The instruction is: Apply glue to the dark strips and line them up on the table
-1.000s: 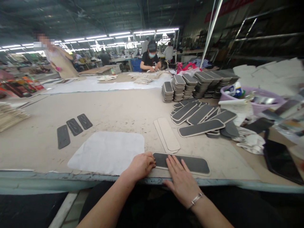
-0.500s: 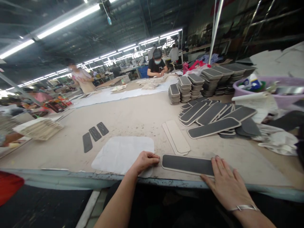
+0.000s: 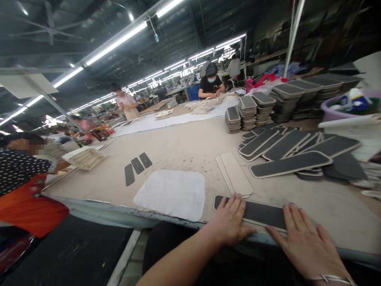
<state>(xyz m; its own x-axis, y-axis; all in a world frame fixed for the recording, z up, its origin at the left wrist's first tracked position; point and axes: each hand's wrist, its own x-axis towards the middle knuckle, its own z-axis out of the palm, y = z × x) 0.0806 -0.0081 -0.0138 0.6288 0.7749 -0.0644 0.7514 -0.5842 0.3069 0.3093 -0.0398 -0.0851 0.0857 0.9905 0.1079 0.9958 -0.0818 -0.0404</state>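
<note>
A long dark grey panel [image 3: 263, 213] with a pale border and rounded corners lies along the table's front edge. My left hand [image 3: 230, 220] rests flat on its left part, fingers stretched out. On the panel's right end lies my right hand [image 3: 306, 238], fingers spread and a bracelet at the wrist. Just behind the panel are overlapping cream strips [image 3: 236, 174] with rounded ends. A white sheet [image 3: 172, 194] lies to the left of my left hand. Farther left sit three small dark pieces [image 3: 137, 165] in a row.
Loose dark panels [image 3: 285, 147] are heaped at the right, with neat stacks of them [image 3: 247, 113] behind. A purple basin [image 3: 330, 113] stands at the far right. At the left, a co-worker in a spotted sleeve [image 3: 26, 167] is beside stacked pale sheets [image 3: 85, 155].
My left hand has moved right, from beside the panel's left end onto its top. The right hand stays on the right end. The view has swung left, bringing the co-worker into sight.
</note>
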